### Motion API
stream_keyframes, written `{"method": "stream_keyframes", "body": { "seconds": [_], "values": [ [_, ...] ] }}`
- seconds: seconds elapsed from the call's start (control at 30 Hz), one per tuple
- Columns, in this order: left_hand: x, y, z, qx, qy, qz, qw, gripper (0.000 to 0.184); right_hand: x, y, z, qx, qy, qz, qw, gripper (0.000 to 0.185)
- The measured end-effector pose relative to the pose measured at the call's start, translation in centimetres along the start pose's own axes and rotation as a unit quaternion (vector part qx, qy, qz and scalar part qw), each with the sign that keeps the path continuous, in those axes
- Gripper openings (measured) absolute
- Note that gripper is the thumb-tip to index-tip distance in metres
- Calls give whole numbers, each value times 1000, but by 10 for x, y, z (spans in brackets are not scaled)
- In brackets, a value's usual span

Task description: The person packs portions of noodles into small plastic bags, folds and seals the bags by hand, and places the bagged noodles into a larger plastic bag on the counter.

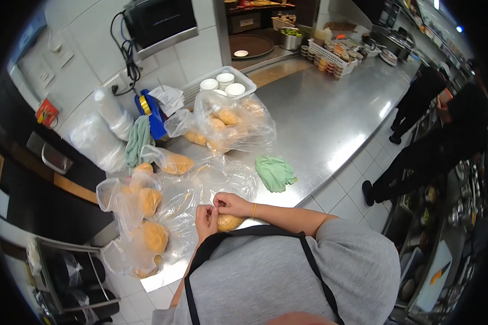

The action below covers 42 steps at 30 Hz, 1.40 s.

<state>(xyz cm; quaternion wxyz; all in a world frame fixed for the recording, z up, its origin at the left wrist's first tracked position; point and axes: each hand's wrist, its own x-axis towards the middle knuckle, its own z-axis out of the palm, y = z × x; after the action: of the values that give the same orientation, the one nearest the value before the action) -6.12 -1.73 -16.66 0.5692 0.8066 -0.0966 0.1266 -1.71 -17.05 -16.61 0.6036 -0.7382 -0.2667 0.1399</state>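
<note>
Bench (331, 116): orange portions are held in a large clear bag (255, 134); white cups (225, 80) are stacked in a white basket (249, 81) behind. Filled bags (156, 237) on the left seem done. One small bag (229, 222), by the near edge, seems unfinished; its top is pinched by left hand (205, 221) and right hand (232, 205), held together.

Metal counter (331, 119), clear plastic sheeting (183, 194) spread over the near end, filled clear bags (156, 237) along the left edge, larger bag (226, 120) behind, crumpled green cloth (275, 173) to the right, white baskets (250, 84) farther back
</note>
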Motion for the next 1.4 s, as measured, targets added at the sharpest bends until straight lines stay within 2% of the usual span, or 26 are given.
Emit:
{"method": "stream_keyframes", "body": {
  "seconds": [0.07,0.23,0.3,0.33,0.37,0.43,0.5,0.57,0.6,0.63,0.7,0.77,0.8,0.83,0.87,0.9,0.97,1.0,1.03,1.1,1.13,1.17,1.23,1.27,1.33,1.4],
  "values": [
    [0,-1,1,18,13,65,998,11,0,0,2,-16,5,-12,1000,14],
    [-7,-4,-7,28,-23,39,999,13,2,-8,2,8,55,-52,997,13],
    [-12,-8,-7,-106,-9,29,994,29,1,-12,-5,-10,35,-56,998,13],
    [-15,-12,-12,-114,-55,6,992,51,2,-11,-6,-4,46,-59,997,13],
    [-18,-15,-15,-113,-49,0,992,51,2,-10,-6,2,58,-61,996,13],
    [-13,-6,-22,-25,-122,0,992,63,1,-5,-6,10,62,-63,996,13],
    [-5,-13,-23,-12,-127,11,992,72,1,-1,-6,92,65,-13,994,13],
    [9,14,-27,-69,-125,-127,981,75,0,-10,-12,125,36,9,991,13],
    [13,20,-28,-78,-129,-73,986,77,-3,-19,-15,134,17,19,991,13],
    [13,19,-28,-78,-129,-80,985,77,-7,-23,-13,143,-2,30,989,13],
    [13,11,-26,83,-247,58,964,80,-9,-13,-9,133,1,10,991,14],
    [17,6,-22,17,-263,38,964,83,-9,-6,-11,161,1,43,986,13],
    [21,20,-26,7,-259,-19,966,83,-10,-5,-15,163,0,45,986,13],
    [25,27,-28,-3,-254,-77,964,83,-9,-5,-23,176,-47,55,982,18],
    [29,21,-27,-5,-231,-58,971,83,-8,-6,-29,188,-94,65,976,24],
    [35,23,-28,-5,-231,-59,971,83,-7,-13,-34,189,-94,66,975,24],
    [49,30,-31,-35,-220,-76,972,86,-7,-39,-45,123,-115,56,984,43],
    [56,28,-31,-67,-215,-81,971,85,-7,-50,-49,91,-127,73,985,61],
    [61,28,-32,-67,-214,-81,971,85,-7,-48,-47,91,-128,72,985,61],
    [70,34,-34,-119,-195,-95,969,83,-8,-41,-41,-87,-77,-33,993,71],
    [74,41,-34,-153,-201,-129,959,84,-8,-43,-40,-75,-76,48,993,77],
    [77,49,-34,-152,-201,-129,959,84,-9,-43,-40,-75,-76,48,993,77],
    [85,72,-36,-218,-174,-88,956,81,-8,-54,-44,125,-54,97,986,74],
    [90,84,-42,-217,-172,-89,957,81,-11,-70,-57,210,-31,103,972,60],
    [97,101,-52,-292,-91,-20,952,72,-4,-82,-83,220,68,52,972,63],
    [98,100,-60,-271,-71,-14,960,68,10,-90,-118,167,181,-18,969,64]
  ]
}}
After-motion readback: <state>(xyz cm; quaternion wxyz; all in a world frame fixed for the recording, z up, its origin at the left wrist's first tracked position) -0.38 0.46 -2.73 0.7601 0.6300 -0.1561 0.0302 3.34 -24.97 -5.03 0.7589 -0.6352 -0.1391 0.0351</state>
